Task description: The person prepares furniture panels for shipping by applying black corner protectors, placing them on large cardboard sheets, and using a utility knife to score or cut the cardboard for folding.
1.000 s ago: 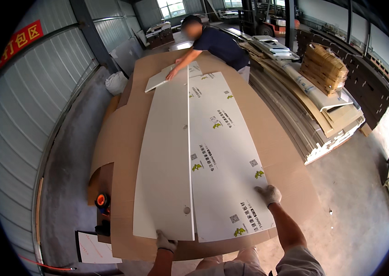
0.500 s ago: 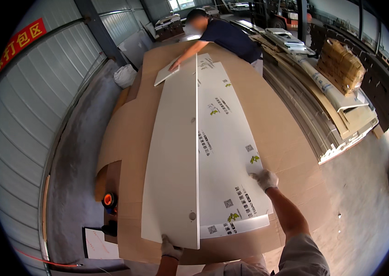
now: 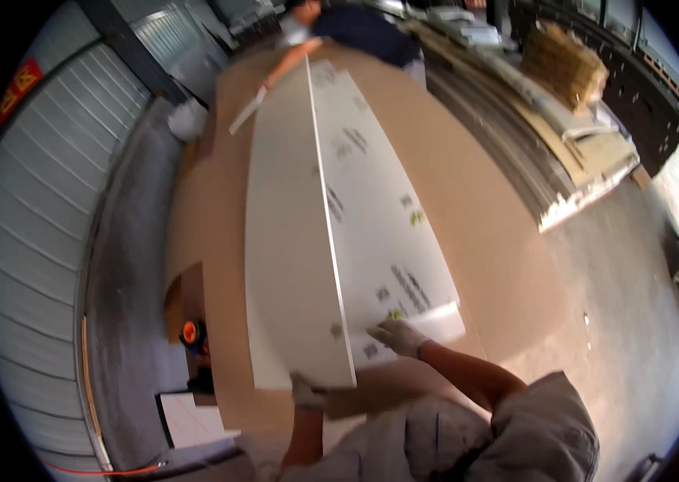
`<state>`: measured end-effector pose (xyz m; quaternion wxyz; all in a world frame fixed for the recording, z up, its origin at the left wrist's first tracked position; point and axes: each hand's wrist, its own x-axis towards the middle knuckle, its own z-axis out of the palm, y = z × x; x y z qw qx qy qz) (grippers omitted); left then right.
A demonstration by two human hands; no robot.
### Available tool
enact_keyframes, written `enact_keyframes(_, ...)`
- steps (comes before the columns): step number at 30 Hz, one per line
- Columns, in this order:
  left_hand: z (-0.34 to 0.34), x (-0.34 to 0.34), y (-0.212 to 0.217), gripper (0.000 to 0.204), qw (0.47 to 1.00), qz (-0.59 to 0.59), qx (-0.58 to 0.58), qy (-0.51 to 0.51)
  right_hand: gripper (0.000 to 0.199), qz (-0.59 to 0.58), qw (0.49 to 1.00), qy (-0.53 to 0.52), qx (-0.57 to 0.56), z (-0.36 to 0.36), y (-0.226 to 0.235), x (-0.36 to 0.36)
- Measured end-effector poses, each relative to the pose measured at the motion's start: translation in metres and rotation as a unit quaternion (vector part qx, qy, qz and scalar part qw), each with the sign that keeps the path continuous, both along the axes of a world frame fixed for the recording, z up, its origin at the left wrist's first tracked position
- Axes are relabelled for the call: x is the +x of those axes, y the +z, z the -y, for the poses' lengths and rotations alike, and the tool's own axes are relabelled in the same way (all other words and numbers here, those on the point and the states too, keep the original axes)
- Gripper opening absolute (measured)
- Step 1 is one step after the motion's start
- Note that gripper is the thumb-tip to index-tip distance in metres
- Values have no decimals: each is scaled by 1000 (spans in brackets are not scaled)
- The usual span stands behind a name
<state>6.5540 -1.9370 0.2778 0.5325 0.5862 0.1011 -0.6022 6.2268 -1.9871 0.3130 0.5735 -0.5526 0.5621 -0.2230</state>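
Observation:
A long plain white panel (image 3: 287,241) slants across a board lined with brown cardboard (image 3: 500,305). My gloved left hand (image 3: 308,394) grips its near edge, with part of the fingers hidden by the panel. Right of it, partly covered, lies a second white panel (image 3: 388,217) with printed marks and green logos. Over that panel's near end is my gloved right hand (image 3: 398,336), open, fingers stretched toward the plain panel's edge and slightly blurred. At the far end a co-worker's arm (image 3: 290,63) reaches to a small white strip-like piece (image 3: 247,111).
A tape roll with an orange core (image 3: 192,332) sits at the left, above a white board (image 3: 195,422). Long boards (image 3: 508,128) are stacked on the right, with a brown wrapped package (image 3: 564,68) on top. A corrugated wall (image 3: 42,217) runs along the left.
My right hand has moved left and nearer, from the printed panel's right edge to its near end. The co-worker's small white piece now appears tilted, nearly edge-on. My whole view has shifted.

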Motion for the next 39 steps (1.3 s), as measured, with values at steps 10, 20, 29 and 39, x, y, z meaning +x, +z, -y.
enact_keyframes(10, 6, 12, -32, 58, 998, -36, -14, -48, 45, 147, 983, 13, 110, -65, -22, 85)
enact_keyframes(20, 3, 31, -65, 60, 995, -76, -44, -50, 39, 148, 966, -129, 167, -39, -23, 113)
enact_keyframes(29, 22, 110, -76, 51, 984, -61, -154, 66, 39, 85, 974, -135, 159, -36, -25, 107)
enact_keyframes(39, -26, 25, -35, 51, 984, -129, -115, -30, 41, 124, 946, -276, 118, -78, -19, 18)
